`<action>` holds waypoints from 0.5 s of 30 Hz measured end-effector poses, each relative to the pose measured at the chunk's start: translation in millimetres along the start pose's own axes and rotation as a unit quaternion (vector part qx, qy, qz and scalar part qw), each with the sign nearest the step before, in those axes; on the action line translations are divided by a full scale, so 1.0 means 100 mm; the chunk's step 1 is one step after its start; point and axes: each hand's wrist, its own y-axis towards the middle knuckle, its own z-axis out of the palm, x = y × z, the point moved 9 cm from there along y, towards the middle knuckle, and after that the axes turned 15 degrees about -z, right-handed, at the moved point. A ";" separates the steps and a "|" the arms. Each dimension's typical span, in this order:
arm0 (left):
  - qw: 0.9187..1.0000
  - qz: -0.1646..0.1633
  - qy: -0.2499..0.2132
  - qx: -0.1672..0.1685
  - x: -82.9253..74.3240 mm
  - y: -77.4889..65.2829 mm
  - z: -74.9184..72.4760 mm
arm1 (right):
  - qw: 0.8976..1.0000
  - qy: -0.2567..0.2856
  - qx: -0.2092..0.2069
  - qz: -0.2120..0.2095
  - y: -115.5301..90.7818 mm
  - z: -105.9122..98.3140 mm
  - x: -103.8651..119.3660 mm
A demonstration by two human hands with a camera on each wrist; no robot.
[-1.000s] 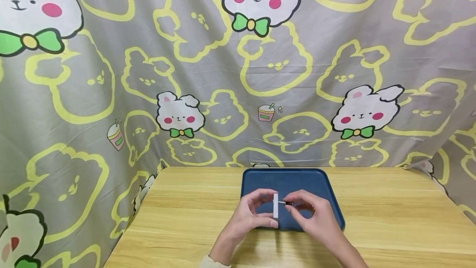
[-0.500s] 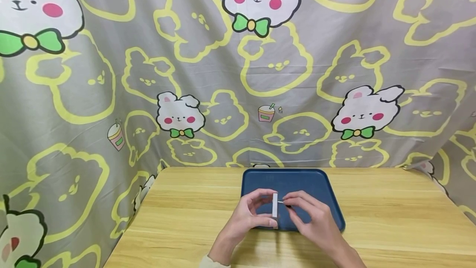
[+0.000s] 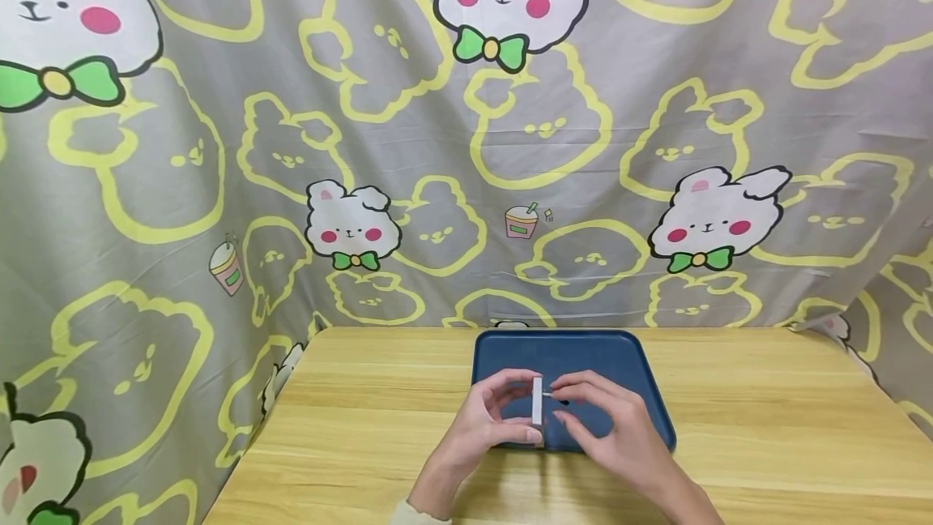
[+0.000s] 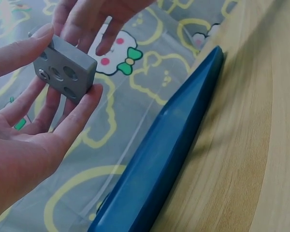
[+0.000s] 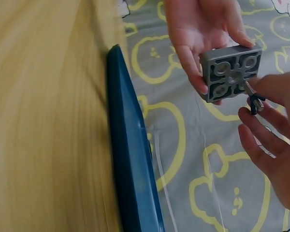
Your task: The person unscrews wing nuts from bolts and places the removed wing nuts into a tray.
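Note:
My left hand [image 3: 481, 420] grips a grey square block [image 3: 537, 402] by its edges, upright above the tray, thumb on one edge and fingertips on the opposite one. Round recesses mark one face in the left wrist view, where the block [image 4: 70, 67] fills the grip. From the other face, ribbed in the right wrist view, a screw [image 5: 250, 91] with a black winged head sticks out near the centre. My right hand [image 3: 619, 424] hovers around that screw, its thumb and fingers spread apart, the black head showing between them. Whether a fingertip touches the screw is unclear.
Below the hands a dark blue tray [image 3: 561, 347] lies on the light wooden table [image 3: 386, 395]. Patterned grey cloth [image 3: 437, 144] hangs behind the table and along its sides.
My right thumb and fingers have parted from their pinch on the screw's black head, which now shows between them. The left hand and the block have shifted only very slightly left.

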 end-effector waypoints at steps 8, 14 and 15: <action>1.000 0.009 0.011 -0.008 -0.03 0.00 -0.01 | 0.975 0.094 -0.042 0.198 -0.11 -0.05 -0.26; 0.999 0.010 0.033 -0.017 -0.04 -0.01 0.00 | 0.915 0.183 -0.050 0.355 -0.29 0.01 -0.46; 0.999 0.014 0.036 -0.016 -0.05 -0.01 0.01 | 0.907 0.195 -0.049 0.370 -0.31 0.02 -0.47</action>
